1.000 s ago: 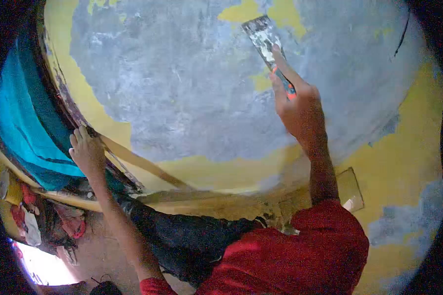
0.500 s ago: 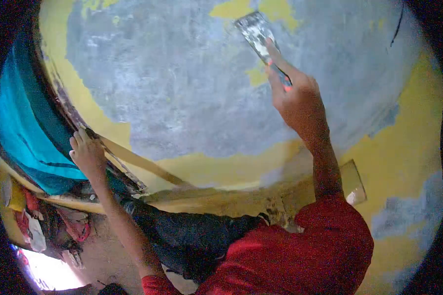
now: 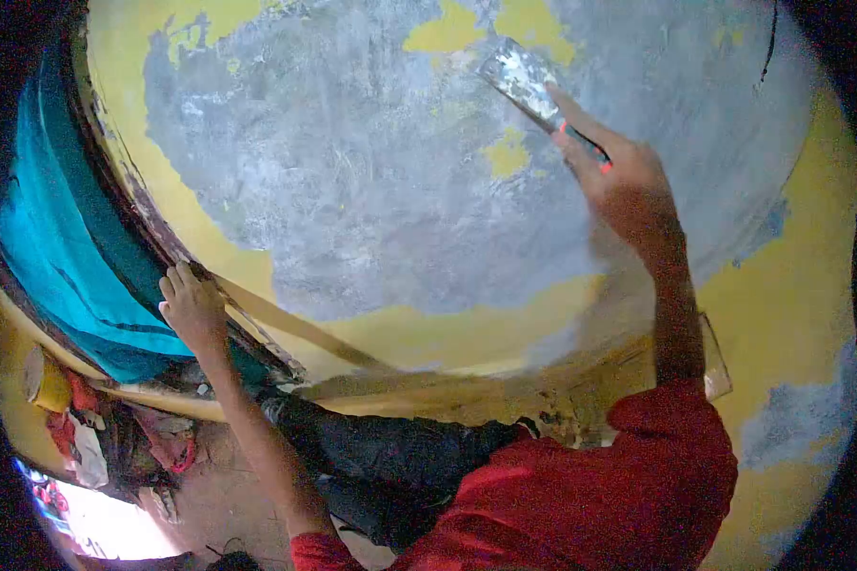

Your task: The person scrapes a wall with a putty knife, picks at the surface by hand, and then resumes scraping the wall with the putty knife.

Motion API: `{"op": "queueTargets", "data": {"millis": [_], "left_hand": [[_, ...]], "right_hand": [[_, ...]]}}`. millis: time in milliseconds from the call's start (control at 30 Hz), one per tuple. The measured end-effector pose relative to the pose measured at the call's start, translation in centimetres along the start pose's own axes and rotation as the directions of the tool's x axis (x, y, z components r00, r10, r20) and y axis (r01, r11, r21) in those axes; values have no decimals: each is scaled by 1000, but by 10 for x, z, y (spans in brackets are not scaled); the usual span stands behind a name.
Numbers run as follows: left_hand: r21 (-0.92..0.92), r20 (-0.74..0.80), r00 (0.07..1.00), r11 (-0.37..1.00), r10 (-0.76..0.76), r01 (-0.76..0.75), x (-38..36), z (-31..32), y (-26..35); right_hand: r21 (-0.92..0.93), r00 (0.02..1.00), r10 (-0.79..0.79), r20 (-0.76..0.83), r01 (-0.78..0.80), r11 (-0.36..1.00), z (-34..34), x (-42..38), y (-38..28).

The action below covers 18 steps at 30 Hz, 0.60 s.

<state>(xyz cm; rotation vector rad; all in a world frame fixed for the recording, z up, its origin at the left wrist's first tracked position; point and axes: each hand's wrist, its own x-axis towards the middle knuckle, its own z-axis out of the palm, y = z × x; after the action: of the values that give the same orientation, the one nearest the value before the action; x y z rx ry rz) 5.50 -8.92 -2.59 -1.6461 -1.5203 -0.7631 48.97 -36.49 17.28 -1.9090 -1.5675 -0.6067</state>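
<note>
My right hand [image 3: 633,186] is closed around the red-and-black handle of a putty knife [image 3: 524,81]. Its wide metal blade carries whitish smears and lies at or very near the wall [image 3: 400,209], where grey filler covers much of the yellow paint. Whether the blade touches the wall is hard to tell. A yellow patch [image 3: 507,154] shows just below the blade. On the left, my left hand [image 3: 195,305] grips the edge of a dark frame [image 3: 152,214], its fingers bent over it. Beyond that edge hangs a teal cloth [image 3: 76,276].
A switch-like rectangular panel [image 3: 716,357] is on the wall by my right arm. At lower left lie a yellow container [image 3: 49,381] and piled cloths and bags [image 3: 90,447]. A bright opening [image 3: 105,519] is below them. A dark cord [image 3: 767,48] hangs at upper right.
My right hand has moved right and slightly down with the putty knife, and the blade is turned flatter. The left hand stays on the frame edge; the whole view has shifted a little.
</note>
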Motion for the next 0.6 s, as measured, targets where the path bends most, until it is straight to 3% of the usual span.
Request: {"op": "queueTargets", "data": {"millis": [100,167,267,367,500,600], "left_hand": [[-25,41,999,1000,-3,4,-1,-2,0],[14,-58,998,1000,24,-23,-2,-1,0],[6,-47,998,999,37,-37,-1,-2,-3],[3,-34,999,999,33,-33,1,2,-4],[-24,5,1000,1000,3,-3,1,-6,5],[52,-41,998,998,46,-43,0,-3,-2]], "right_hand": [[-89,1000,-7,27,10,996,-12,10,-3],[-166,998,-50,36,56,984,-9,22,5],[-235,992,-123,26,125,964,-17,11,5],[-187,984,-179,-6,174,967,-14,13,8],[-228,996,-55,67,69,971,-26,18,-11],[-71,995,-100,20,101,992,-22,18,-8]]}}
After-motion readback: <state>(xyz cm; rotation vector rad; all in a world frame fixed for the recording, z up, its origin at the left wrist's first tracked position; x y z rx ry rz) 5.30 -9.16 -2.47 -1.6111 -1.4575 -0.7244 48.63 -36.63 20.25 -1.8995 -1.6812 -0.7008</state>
